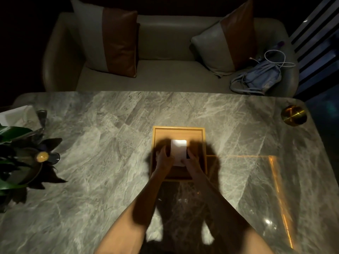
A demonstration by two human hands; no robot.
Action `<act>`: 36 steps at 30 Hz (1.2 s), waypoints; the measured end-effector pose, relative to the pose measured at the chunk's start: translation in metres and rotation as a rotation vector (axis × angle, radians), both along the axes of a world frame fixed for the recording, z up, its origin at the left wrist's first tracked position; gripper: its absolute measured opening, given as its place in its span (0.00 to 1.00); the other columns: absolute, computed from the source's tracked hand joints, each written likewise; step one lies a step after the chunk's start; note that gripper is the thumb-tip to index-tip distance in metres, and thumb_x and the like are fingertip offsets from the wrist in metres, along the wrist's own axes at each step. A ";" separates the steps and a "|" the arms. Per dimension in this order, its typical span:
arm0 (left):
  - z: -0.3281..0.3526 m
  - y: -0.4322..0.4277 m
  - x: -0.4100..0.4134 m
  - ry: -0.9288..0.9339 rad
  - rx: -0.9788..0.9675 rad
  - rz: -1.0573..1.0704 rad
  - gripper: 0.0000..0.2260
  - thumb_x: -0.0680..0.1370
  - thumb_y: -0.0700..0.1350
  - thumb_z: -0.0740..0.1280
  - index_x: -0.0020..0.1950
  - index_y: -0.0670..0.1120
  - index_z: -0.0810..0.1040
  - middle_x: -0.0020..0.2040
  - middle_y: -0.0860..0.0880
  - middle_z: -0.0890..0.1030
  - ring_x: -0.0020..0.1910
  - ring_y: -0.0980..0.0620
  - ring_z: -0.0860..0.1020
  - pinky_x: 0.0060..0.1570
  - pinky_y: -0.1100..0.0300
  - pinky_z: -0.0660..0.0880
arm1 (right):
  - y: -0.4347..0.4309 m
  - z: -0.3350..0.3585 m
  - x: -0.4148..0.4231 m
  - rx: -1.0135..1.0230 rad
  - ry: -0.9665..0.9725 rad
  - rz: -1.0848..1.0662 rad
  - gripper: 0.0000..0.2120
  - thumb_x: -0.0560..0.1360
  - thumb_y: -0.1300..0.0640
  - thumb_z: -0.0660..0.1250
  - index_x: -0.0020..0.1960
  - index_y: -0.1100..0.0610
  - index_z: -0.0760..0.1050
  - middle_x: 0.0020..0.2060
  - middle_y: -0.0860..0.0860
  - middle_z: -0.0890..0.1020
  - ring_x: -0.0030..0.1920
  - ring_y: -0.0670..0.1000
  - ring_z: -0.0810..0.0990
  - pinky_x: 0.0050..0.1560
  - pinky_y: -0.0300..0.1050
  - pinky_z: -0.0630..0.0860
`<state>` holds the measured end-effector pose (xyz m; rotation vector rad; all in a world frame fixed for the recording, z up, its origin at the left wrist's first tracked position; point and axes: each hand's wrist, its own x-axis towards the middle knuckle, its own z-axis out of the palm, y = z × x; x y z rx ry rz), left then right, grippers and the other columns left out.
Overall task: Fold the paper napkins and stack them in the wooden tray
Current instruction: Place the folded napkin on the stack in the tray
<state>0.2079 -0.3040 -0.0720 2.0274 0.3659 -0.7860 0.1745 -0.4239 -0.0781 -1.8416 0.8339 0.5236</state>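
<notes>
A square wooden tray sits in the middle of the marble table. Inside it lies a white folded paper napkin, a narrow rectangle lit brightly at its far end. My left hand grips the napkin's near left edge and my right hand grips its near right edge, fingers curled onto the paper. Both hands rest inside the tray, and their shadows darken the tray floor on either side. Whether other napkins lie under this one is hidden.
A plant with a small candle stands at the table's left edge, with a white box behind it. A round brass object sits at the far right corner. Beyond the table is a sofa with two cushions and a blue bag.
</notes>
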 end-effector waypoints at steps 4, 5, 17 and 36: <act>-0.002 0.000 -0.005 0.017 -0.066 -0.034 0.27 0.79 0.33 0.62 0.78 0.39 0.64 0.72 0.35 0.68 0.69 0.37 0.72 0.67 0.39 0.75 | 0.002 -0.002 -0.002 0.058 -0.046 -0.035 0.29 0.79 0.69 0.64 0.77 0.56 0.64 0.72 0.63 0.69 0.70 0.61 0.71 0.65 0.47 0.73; -0.002 0.000 -0.006 0.023 -0.082 -0.041 0.26 0.78 0.31 0.61 0.77 0.38 0.65 0.71 0.35 0.69 0.68 0.36 0.72 0.66 0.39 0.75 | 0.003 -0.003 -0.002 0.071 -0.056 -0.049 0.29 0.78 0.70 0.63 0.77 0.57 0.65 0.71 0.63 0.69 0.69 0.61 0.71 0.66 0.51 0.74; -0.007 -0.001 -0.006 -0.038 -0.109 -0.055 0.23 0.77 0.29 0.61 0.73 0.34 0.70 0.68 0.33 0.72 0.67 0.36 0.74 0.64 0.40 0.76 | 0.003 -0.015 -0.007 0.078 -0.085 -0.076 0.25 0.81 0.62 0.62 0.77 0.52 0.65 0.75 0.61 0.62 0.72 0.63 0.67 0.69 0.62 0.72; 0.009 0.024 -0.001 -0.318 0.279 -0.101 0.19 0.81 0.41 0.63 0.72 0.49 0.73 0.66 0.41 0.75 0.64 0.41 0.74 0.65 0.46 0.72 | -0.033 0.007 -0.028 -0.417 -0.370 0.018 0.20 0.78 0.61 0.67 0.70 0.56 0.75 0.65 0.60 0.78 0.64 0.61 0.76 0.65 0.59 0.73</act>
